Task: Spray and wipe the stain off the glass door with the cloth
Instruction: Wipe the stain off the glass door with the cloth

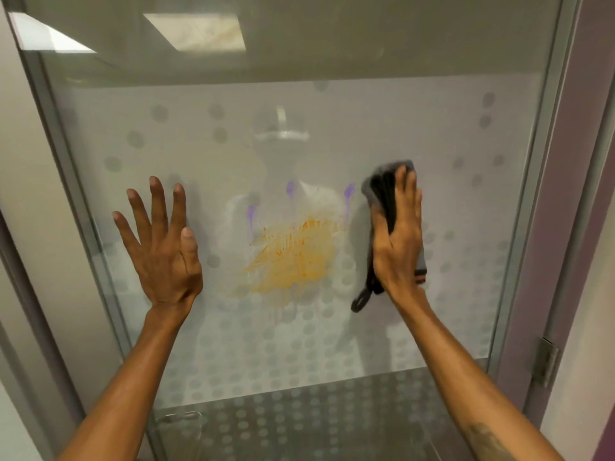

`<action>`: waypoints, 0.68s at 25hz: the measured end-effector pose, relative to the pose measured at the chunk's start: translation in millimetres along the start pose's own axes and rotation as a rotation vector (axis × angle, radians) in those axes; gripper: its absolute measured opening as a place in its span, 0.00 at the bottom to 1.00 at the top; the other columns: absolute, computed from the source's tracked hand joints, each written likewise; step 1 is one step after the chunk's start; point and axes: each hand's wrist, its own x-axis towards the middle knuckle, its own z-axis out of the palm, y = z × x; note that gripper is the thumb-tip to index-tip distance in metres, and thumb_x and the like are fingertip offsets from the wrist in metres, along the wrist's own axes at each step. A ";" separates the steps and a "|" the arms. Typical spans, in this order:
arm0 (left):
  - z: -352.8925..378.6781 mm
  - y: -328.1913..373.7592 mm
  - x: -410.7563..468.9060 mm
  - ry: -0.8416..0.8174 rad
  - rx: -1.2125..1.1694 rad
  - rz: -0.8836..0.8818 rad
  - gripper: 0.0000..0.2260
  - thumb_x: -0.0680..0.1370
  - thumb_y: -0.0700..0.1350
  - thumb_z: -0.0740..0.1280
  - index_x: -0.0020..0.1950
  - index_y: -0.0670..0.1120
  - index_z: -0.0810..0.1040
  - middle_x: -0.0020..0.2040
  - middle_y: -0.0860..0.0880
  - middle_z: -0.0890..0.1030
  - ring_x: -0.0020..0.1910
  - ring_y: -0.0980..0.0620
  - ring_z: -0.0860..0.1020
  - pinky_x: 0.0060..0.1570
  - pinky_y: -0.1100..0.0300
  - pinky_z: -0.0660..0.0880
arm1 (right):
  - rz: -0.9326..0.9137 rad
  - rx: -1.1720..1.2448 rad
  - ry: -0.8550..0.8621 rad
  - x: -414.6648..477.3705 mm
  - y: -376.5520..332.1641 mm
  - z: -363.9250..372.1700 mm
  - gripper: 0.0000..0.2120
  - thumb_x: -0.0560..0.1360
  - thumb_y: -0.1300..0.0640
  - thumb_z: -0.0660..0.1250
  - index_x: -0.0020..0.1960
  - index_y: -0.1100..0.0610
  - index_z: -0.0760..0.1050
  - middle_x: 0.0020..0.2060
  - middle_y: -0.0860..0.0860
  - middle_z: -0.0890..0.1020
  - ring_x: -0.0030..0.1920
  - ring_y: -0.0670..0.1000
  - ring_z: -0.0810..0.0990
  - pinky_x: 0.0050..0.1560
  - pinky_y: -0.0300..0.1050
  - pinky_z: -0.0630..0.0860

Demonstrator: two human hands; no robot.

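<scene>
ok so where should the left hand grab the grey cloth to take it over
Probably the thick folded edge of the cloth, coming from the left: it sticks out uncovered beside the right hand, which presses the rest flat against the glass door. The thin tail hanging below would only bunch.

A stain point(293, 257) sits on the glass door point(432, 128). Left of the stain is the raised left hand point(163, 257); right of it, the right hand point(399, 247) lies flat over the cloth point(382, 191).

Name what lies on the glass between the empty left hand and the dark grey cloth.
Head view: the smeared orange stain on the frosted glass door, with purple drips just above it.
</scene>
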 end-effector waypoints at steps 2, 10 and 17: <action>1.3 -1.6 -0.5 -0.014 0.006 -0.008 0.27 0.85 0.51 0.43 0.85 0.48 0.54 0.86 0.46 0.51 0.84 0.37 0.49 0.81 0.38 0.42 | -0.082 -0.047 -0.076 19.6 -18.7 8.9 0.30 0.84 0.49 0.59 0.80 0.33 0.48 0.77 0.27 0.47 0.78 0.29 0.42 0.81 0.44 0.45; -0.8 -2.1 -1.0 -0.021 -0.024 0.000 0.27 0.84 0.50 0.44 0.84 0.47 0.56 0.85 0.43 0.54 0.84 0.35 0.51 0.80 0.35 0.44 | -0.518 -0.215 -0.347 -109.5 30.7 14.4 0.27 0.79 0.60 0.64 0.77 0.57 0.67 0.78 0.51 0.68 0.80 0.53 0.63 0.80 0.57 0.58; 0.2 -3.2 -2.5 -0.036 -0.007 -0.003 0.27 0.84 0.51 0.43 0.85 0.49 0.54 0.85 0.45 0.52 0.84 0.37 0.49 0.80 0.35 0.42 | -0.046 -0.152 0.051 -87.1 47.1 -20.6 0.31 0.83 0.56 0.60 0.82 0.42 0.54 0.81 0.38 0.56 0.82 0.46 0.54 0.82 0.58 0.55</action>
